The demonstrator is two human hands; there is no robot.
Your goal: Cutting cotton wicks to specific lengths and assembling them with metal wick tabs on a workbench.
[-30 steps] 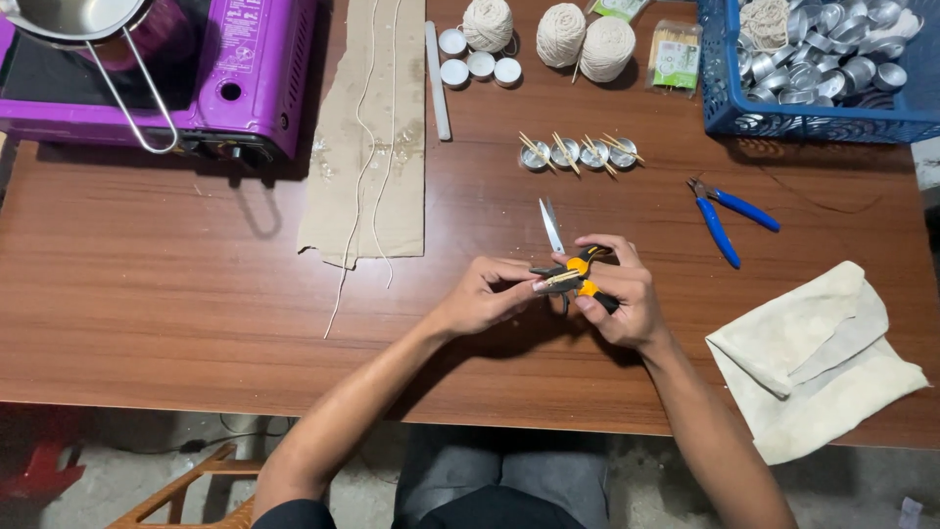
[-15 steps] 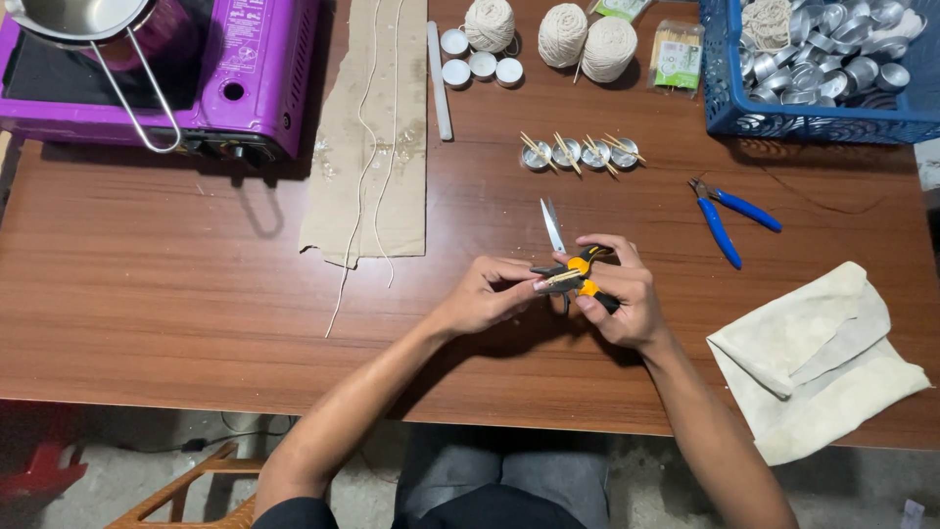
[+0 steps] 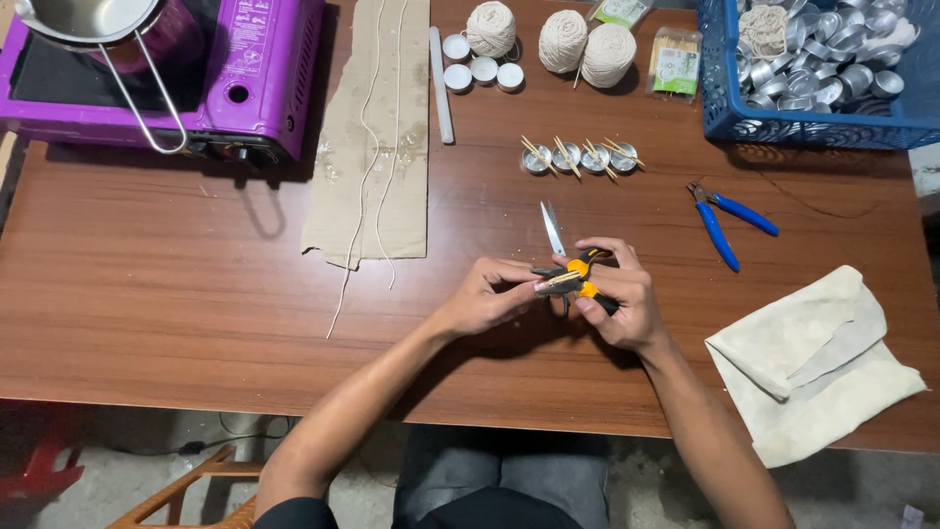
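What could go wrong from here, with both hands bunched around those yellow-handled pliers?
1. The left hand has its fingertips right at the nose of the yellow-handled pliers that the right hand grips; a pinch seems possible.
2. The scissors lie just beyond the knuckles with the blade bare; a forward slip could meet it.
3. Whatever small part is held at the nose is too small to make out and might drop onto the table.

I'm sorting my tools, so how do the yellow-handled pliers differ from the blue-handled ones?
The yellow-handled pliers are held in the right hand, off the table; the blue-handled pliers lie untouched on it. Handles: yellow and black versus plain blue. Both are small hand pliers.
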